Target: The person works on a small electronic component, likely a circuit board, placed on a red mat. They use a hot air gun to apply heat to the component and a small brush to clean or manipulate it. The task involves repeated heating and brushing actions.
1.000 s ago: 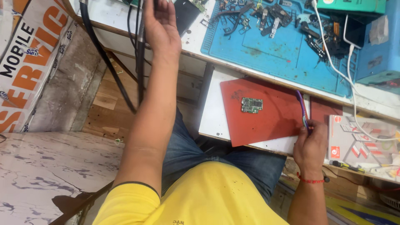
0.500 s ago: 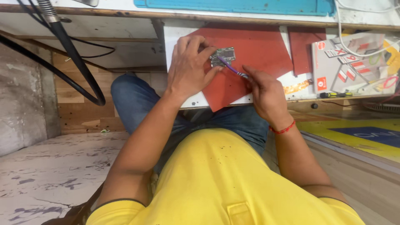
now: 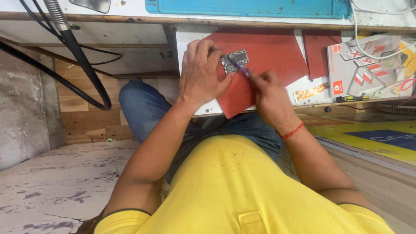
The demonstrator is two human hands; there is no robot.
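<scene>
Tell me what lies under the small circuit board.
The circuit board rests on a red mat, which lies on a white pull-out shelf. The left hand steadies the board's edge; the right hand holds a purple-handled tool on it. The mat directly beneath is hidden.

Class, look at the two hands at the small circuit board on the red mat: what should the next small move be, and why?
Probably a short, light stroke of the purple-handled tool across the small green circuit board. The right hand has the tool's tip on the board, and the left hand pins the board's edge against the red rubber mat, so it looks steadied.
</scene>
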